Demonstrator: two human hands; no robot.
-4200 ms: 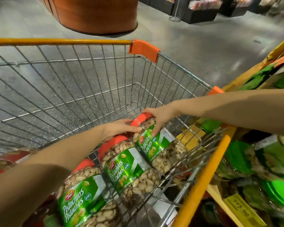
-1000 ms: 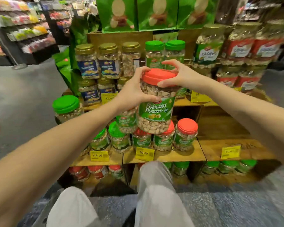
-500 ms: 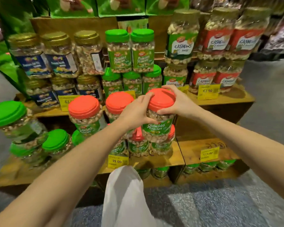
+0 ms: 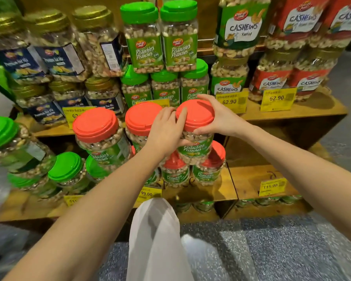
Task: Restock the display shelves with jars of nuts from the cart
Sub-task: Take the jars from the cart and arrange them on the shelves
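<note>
Head view: I count one red-lidded pistachio jar (image 4: 196, 151) in both hands, left hand (image 4: 166, 130) wrapped round its side, right hand (image 4: 217, 116) curled over its lid, above two lower jars (image 4: 175, 175), with two neighbour jars (image 4: 101, 142) to its left.

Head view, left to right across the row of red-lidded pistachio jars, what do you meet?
Green-lidded clear plastic jar, first red-lidded pistachio jar, second red-lidded pistachio jar, left hand, held red-lidded pistachio jar, right hand.
</note>
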